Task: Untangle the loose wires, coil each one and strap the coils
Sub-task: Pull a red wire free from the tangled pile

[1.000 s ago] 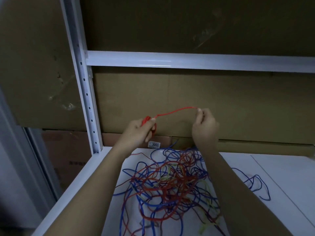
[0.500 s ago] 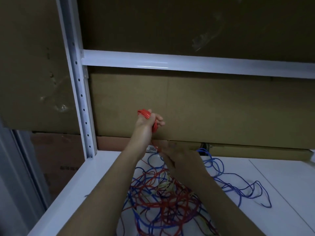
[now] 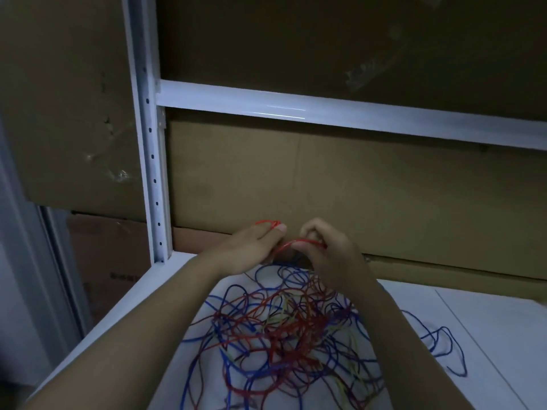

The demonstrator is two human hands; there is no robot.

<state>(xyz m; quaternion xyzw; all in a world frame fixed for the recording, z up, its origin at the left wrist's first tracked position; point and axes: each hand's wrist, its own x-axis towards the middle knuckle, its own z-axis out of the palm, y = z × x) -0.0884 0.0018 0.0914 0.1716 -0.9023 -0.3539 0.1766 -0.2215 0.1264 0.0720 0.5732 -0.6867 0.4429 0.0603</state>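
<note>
Red wire (image 3: 299, 242) pinched by both hands: left hand (image 3: 254, 250), right hand (image 3: 331, 255); tangled wires (image 3: 281, 329) below on shelf (image 3: 488, 321).

We've only got one view here, a wide-angle head cam looking forward and down, pretty close over the white shelf (image 3: 488, 327), facing the cardboard backing (image 3: 370, 196) behind it.

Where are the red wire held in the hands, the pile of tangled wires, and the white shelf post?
red wire (image 3: 305, 241), head view: the arc pinched by the right hand.
pile of tangled wires (image 3: 284, 329), head view: the dense red middle.
white shelf post (image 3: 151, 161), head view: the perforated strip, mid-height.
</note>
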